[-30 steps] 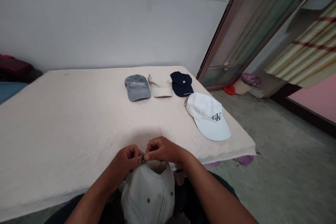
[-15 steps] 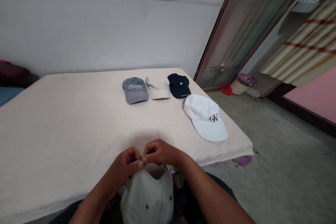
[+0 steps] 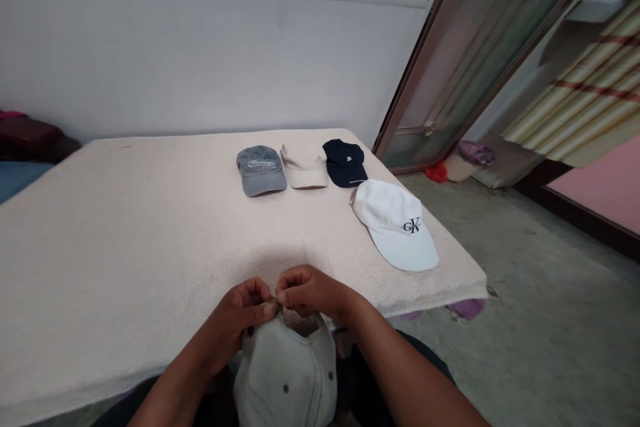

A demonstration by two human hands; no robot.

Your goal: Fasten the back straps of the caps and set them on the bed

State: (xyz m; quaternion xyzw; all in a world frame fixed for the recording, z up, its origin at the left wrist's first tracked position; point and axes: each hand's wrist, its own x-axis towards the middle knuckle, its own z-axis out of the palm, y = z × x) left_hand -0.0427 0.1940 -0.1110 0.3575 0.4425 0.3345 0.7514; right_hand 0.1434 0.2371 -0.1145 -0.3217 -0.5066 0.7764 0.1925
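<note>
A light grey baseball cap [image 3: 285, 367] is held at the table's near edge, its back opening facing up and away from me. My left hand [image 3: 245, 310] pinches the cap's rim at the left side of that opening. Close beside it, my right hand [image 3: 307, 290] pinches at the same spot, where the back strap seems to be. The strap itself is mostly hidden by my fingers. Nearest on the table is a white cap [image 3: 393, 223] with dark letters on its front, right of my hands.
Along the far side of the cloth-covered table [image 3: 125, 247] sit a grey cap [image 3: 261, 171], a beige cap [image 3: 305, 167] and a navy cap [image 3: 345, 163] in a row. A bin [image 3: 467, 160] stands on the floor beyond the right edge, beside a sliding door [image 3: 440, 60].
My right fingertips have shifted slightly apart from the left thumb at the strap. The view has turned a little, so the caps appear slightly further right.
</note>
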